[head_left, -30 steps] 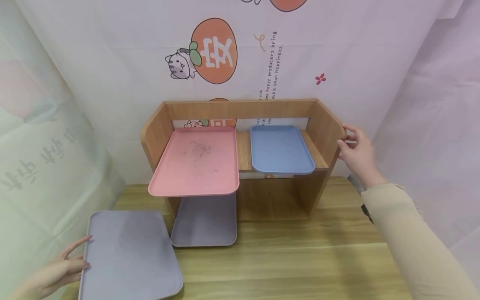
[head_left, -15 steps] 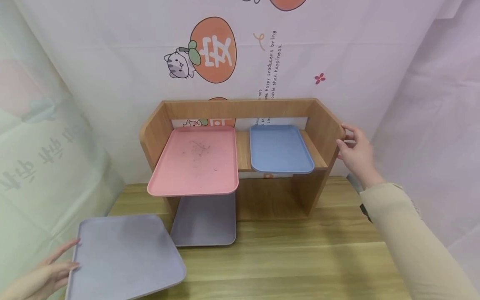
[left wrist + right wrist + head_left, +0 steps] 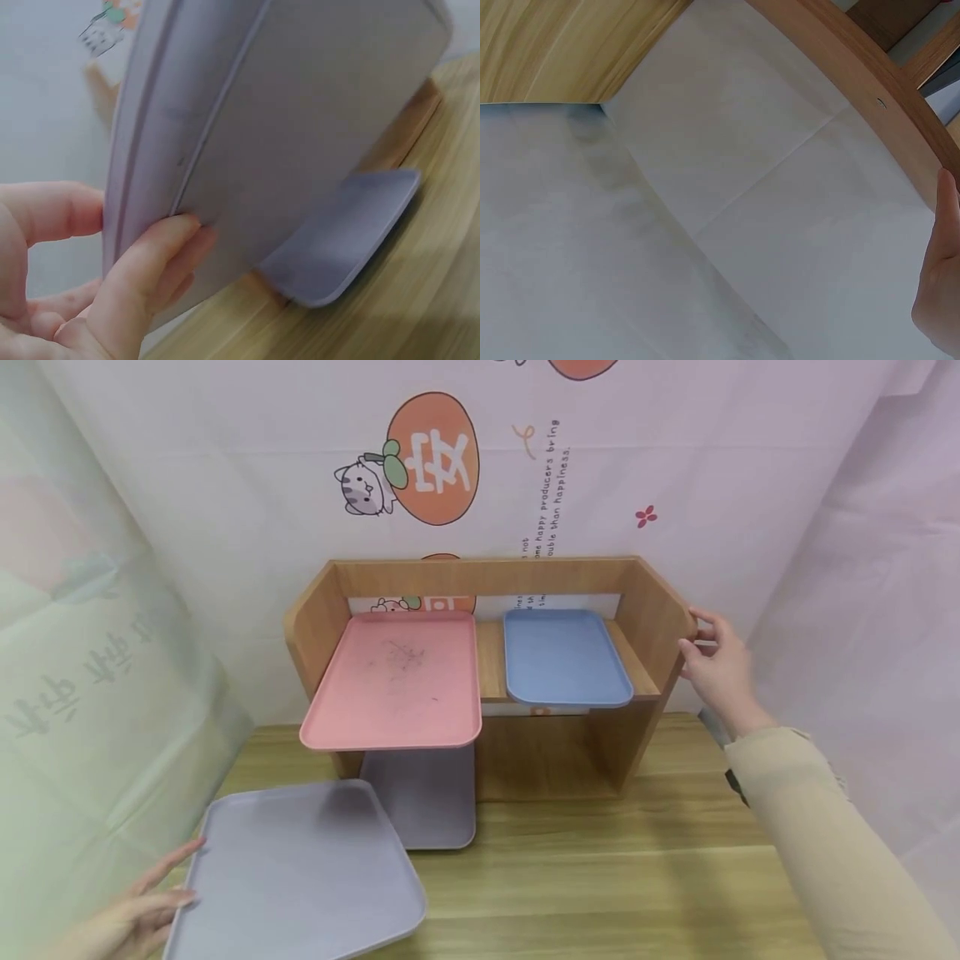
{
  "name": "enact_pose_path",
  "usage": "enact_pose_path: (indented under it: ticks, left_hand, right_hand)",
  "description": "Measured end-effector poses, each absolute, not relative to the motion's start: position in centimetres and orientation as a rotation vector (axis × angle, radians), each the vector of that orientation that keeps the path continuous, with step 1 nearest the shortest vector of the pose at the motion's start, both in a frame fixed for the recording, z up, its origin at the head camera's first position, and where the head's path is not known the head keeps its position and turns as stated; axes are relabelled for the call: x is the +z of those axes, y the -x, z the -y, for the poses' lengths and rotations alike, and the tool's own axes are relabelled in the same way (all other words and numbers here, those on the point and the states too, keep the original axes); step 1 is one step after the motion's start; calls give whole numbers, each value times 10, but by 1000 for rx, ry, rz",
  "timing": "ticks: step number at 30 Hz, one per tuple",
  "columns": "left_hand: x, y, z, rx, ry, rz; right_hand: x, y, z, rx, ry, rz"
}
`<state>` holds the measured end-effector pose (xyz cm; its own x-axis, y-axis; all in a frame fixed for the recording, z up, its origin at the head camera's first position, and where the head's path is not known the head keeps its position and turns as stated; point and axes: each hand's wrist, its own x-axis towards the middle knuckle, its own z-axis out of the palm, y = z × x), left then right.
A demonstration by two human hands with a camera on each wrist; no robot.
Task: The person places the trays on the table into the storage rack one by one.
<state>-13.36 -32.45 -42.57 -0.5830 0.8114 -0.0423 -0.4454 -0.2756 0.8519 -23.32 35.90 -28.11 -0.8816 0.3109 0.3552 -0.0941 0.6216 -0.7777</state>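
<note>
My left hand (image 3: 138,910) pinches the left edge of a greyish-lilac tray (image 3: 300,868), which is held tilted above the table at lower left. In the left wrist view the fingers and thumb clasp the tray's rim, and its underside (image 3: 300,112) faces that camera. My right hand (image 3: 722,668) grips the front edge of the right side panel of a wooden shelf (image 3: 652,627). On the upper level lie a pink tray (image 3: 397,693) at left and a blue tray (image 3: 566,656) at right. A second lilac tray (image 3: 431,797) lies in the lower left compartment, partly hidden.
The wood-grain table (image 3: 585,877) extends in front of the shelf. A printed cloth (image 3: 570,485) hangs behind, with more cloth (image 3: 112,610) at both sides. The pink tray juts out past the shelf's front edge, over the lower lilac tray.
The held lilac tray first shifted slightly left, then right towards the shelf. Its far right corner now overlaps the lower lilac tray in view. The right hand stays on the side panel.
</note>
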Motion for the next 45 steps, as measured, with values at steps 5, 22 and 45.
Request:
enact_pose_path:
  ticks: [5,22,45]
  left_hand:
    - [-427,134,291,1998,-596,-1047]
    - [-446,157,150,2124,-473,-1220]
    - [-498,214,3,2068,-189,-1535]
  right_hand:
    - [-281,233,-359,1198,181,2389]
    - [-281,235,-356,1185,144,2376]
    - [-281,234,-361,1141,133,2385]
